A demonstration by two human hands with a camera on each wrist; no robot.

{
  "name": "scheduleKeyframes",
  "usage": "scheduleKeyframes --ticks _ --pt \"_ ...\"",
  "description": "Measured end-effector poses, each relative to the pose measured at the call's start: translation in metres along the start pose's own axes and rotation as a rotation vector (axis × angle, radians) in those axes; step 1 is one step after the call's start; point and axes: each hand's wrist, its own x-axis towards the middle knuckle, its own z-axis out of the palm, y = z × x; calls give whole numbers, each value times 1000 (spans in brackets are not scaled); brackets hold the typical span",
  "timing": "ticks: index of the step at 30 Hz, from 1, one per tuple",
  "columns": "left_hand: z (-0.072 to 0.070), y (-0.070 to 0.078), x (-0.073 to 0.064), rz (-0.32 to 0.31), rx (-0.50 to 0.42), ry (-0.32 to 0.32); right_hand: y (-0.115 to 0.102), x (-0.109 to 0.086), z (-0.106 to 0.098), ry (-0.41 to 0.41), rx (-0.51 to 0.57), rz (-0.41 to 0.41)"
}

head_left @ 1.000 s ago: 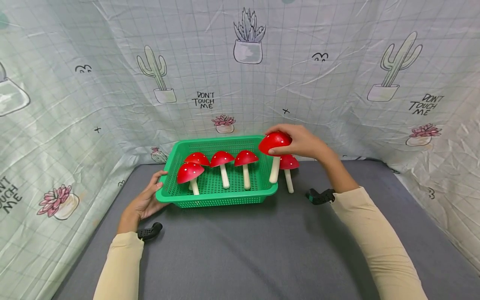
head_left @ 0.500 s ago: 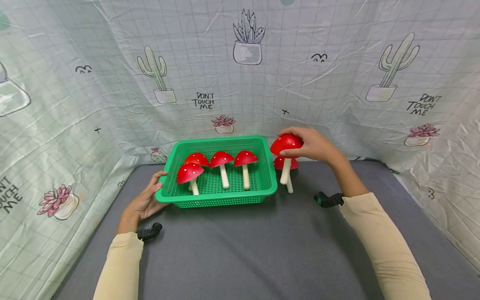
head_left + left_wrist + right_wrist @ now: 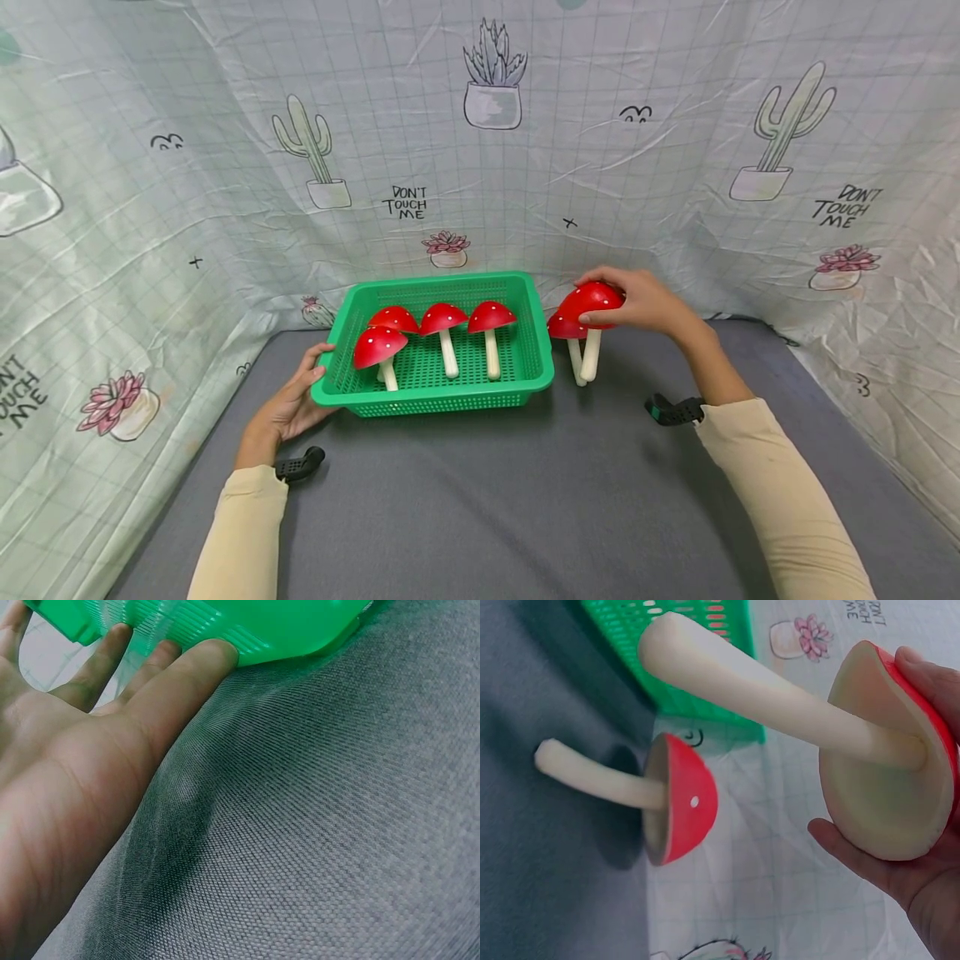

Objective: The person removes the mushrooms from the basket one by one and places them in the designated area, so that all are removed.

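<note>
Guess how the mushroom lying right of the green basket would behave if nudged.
That mushroom would probably rock or roll in an arc, its round cap being far wider than its stem. It may be stiff and light: the similar mushroom in the right hand shows an unsagging stem and hollowed cap.

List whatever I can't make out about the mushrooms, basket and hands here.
Head view: most of the stem of the rear left mushroom, hidden behind the front left mushroom.
Head view: part of the cap of the loose mushroom, covered by the held mushroom.
Left wrist view: most of the basket, cut off by the top edge.
Right wrist view: part of the right hand, cut off by the right edge.
</note>
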Motion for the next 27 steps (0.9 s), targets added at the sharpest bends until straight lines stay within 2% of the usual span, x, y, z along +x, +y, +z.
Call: scheduleKeyframes --ticks 19,23,27 --pt "-2 0 -1 -8 4 0 22 -19 -2 -31 -51 47" --pt "-2 1 -1 -17 18 19 26 -22 -3 -44 -48 52" --pt "-1 1 0 -23 26 38 29 -23 -3 -21 -29 37"
